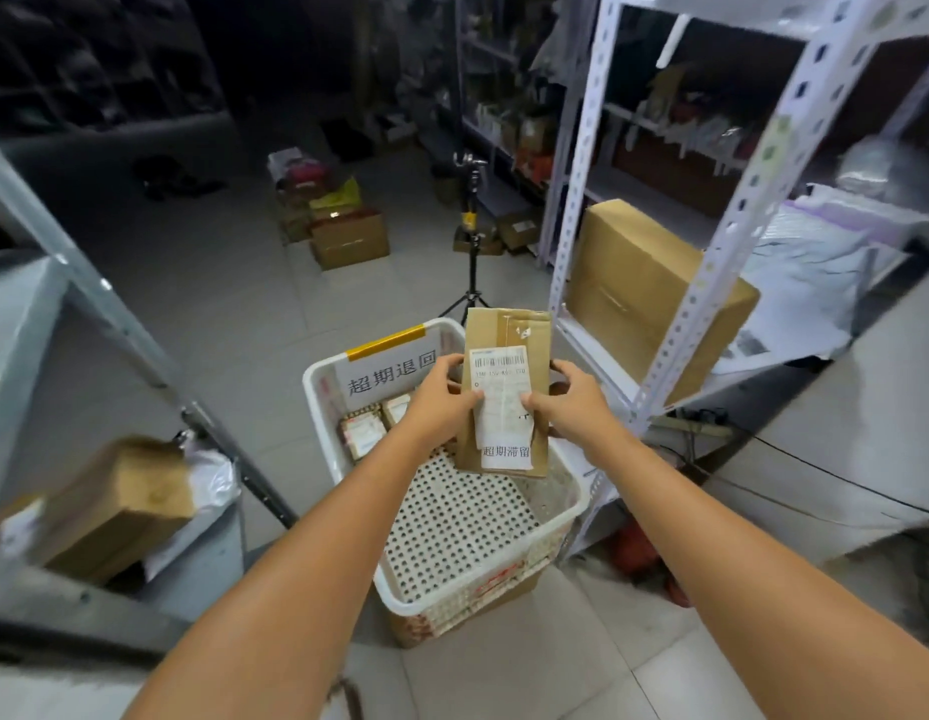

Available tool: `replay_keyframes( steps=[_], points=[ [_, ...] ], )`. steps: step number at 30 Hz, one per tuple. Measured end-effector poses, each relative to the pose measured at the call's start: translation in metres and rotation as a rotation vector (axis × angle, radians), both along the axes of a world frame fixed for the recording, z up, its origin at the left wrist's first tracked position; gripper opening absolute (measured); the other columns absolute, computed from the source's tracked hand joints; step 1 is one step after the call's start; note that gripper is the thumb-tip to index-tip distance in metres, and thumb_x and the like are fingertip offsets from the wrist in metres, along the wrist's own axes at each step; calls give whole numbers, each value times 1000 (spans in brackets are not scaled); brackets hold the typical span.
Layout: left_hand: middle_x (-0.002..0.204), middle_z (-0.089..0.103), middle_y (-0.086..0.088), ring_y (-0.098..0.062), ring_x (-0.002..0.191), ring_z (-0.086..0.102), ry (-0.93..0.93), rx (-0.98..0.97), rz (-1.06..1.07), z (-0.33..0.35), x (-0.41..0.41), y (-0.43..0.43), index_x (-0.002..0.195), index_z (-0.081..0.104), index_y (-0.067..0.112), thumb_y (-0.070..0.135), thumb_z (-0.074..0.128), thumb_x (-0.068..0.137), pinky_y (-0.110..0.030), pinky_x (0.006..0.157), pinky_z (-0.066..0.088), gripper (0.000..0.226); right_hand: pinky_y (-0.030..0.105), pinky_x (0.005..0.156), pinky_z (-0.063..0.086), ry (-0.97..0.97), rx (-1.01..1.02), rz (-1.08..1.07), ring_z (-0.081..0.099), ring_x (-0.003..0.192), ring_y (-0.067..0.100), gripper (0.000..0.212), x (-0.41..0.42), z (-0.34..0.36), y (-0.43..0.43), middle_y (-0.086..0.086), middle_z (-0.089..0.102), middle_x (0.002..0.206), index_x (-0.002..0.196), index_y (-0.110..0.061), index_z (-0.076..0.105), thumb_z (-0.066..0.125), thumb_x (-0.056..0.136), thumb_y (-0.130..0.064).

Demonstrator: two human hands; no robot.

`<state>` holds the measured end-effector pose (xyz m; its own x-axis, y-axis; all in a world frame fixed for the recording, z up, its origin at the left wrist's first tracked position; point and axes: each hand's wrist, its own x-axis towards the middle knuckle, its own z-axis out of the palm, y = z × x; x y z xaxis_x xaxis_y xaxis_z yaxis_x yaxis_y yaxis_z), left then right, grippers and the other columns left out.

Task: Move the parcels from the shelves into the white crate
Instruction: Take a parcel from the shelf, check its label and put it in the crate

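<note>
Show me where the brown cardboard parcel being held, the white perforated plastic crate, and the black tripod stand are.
Brown cardboard parcel [535,335]: head view, upper bare cardboard face.
White perforated plastic crate [483,597]: head view, near rim.
Black tripod stand [470,262]: head view, centre pole.

The crate stands on the floor between two shelves, small parcels in its far end

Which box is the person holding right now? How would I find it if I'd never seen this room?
Look for the white crate on the floor between the metal shelves. Just above its far end, the left hand and right hand grip a slim brown cardboard parcel by its sides. Unlike the small parcels lying in the crate, it is up in the air, with a long white label facing you.
</note>
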<state>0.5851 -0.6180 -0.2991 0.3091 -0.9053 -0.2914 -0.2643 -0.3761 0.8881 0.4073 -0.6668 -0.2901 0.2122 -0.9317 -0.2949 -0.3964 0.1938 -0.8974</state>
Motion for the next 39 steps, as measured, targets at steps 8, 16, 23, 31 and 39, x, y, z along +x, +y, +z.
replay_keyframes(
  steps=[8,16,23,31,39],
  points=[
    [127,59,3,-19,105,61,47,85,181,-63,50,-8,144,34,37,13,60,94,-50,85,58,61,44,85,59,65,65,204,66,97,17,61,70,-71,-45,0,65,119,141,-16,48,71,86,-6],
    [123,59,3,-16,104,58,63,196,498,-172,74,-21,142,39,29,9,61,94,-42,89,56,57,43,91,57,137,140,495,67,104,16,60,128,-190,-100,-2,67,121,139,-17,50,74,85,-8],
    [127,55,3,-14,114,54,116,298,636,-278,94,-26,143,39,27,2,64,91,-33,91,52,62,49,92,56,210,186,542,60,117,23,69,167,-299,-114,3,57,136,145,-20,43,76,85,-17],
    [142,52,0,-11,118,53,117,319,683,-396,115,-31,152,29,28,-2,59,93,-17,82,47,73,38,97,51,286,185,639,59,119,22,67,212,-413,-119,1,59,136,147,-20,42,72,87,-16],
    [144,49,-8,-21,123,51,134,427,816,-481,117,-47,148,30,16,-4,55,94,-26,85,46,63,36,100,49,347,183,696,57,123,23,66,227,-493,-129,3,58,139,147,-21,42,70,88,-18]
  ],
)
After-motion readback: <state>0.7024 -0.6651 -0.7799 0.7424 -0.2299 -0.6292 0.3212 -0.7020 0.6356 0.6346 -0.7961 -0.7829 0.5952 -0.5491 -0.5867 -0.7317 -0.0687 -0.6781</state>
